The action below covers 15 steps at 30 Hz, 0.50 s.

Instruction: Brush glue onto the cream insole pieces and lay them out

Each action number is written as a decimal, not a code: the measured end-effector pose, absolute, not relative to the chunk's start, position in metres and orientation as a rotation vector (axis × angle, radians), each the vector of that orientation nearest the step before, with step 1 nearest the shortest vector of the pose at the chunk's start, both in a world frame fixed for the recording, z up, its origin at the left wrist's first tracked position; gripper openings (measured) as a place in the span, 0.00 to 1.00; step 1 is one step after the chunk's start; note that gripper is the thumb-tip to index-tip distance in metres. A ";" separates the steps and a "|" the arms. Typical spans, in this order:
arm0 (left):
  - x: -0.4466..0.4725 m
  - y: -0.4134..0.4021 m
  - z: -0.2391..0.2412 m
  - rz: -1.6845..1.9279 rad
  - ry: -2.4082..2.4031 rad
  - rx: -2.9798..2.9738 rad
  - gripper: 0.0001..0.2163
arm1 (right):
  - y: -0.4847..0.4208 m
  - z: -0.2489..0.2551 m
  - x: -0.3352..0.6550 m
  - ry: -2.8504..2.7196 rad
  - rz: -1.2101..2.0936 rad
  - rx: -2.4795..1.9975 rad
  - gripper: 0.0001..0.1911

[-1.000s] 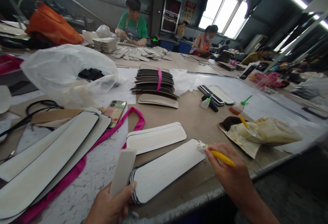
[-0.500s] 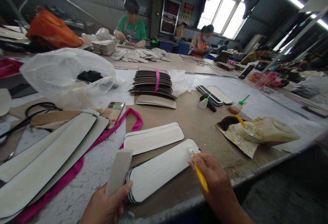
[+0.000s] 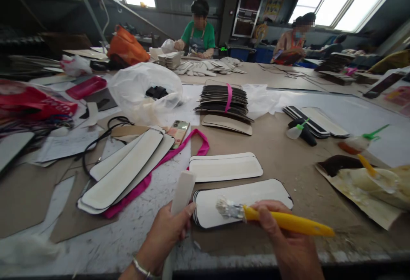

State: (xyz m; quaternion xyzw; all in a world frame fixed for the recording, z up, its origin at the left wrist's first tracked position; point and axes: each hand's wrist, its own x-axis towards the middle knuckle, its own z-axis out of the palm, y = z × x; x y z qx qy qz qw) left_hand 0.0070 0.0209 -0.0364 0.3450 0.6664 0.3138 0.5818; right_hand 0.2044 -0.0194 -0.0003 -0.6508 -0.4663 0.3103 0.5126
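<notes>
My right hand [image 3: 285,239] grips a yellow-handled glue brush [image 3: 275,219]; its wet bristles rest on the left part of a white, black-edged flat piece [image 3: 253,196] lying on the table in front of me. My left hand [image 3: 166,233] pinches a narrow white strip [image 3: 182,192], held upright just left of that piece. A second white piece [image 3: 226,167] lies just behind it.
Long white pieces [image 3: 124,173] on a pink strap [image 3: 179,152] lie at left beside a phone [image 3: 178,131]. A banded black stack [image 3: 224,100], a plastic bag [image 3: 147,90], glue bottles [image 3: 296,130] and a glue-soaked mess [image 3: 368,182] stand further off. Two people work at the far end.
The brush has swept from the piece's right end across to its left part. The view has swung left, showing more of the cluttered left side. My left hand still holds the strip.
</notes>
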 end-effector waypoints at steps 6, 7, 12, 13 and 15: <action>0.002 0.003 -0.014 0.827 1.279 0.616 0.17 | -0.009 0.011 0.208 -1.145 0.829 -1.425 0.17; 0.004 -0.001 -0.011 0.809 1.215 0.596 0.17 | -0.008 0.013 0.202 -1.169 0.911 -1.445 0.17; 0.023 -0.011 -0.005 0.781 1.104 0.531 0.17 | -0.004 0.008 0.167 -1.203 1.377 -1.326 0.15; 0.027 -0.012 -0.005 0.796 1.102 0.521 0.17 | -0.005 0.005 0.160 -1.144 1.499 -1.249 0.16; 0.033 -0.011 -0.005 0.837 1.104 0.499 0.18 | -0.007 0.000 0.150 -0.996 1.696 -1.131 0.16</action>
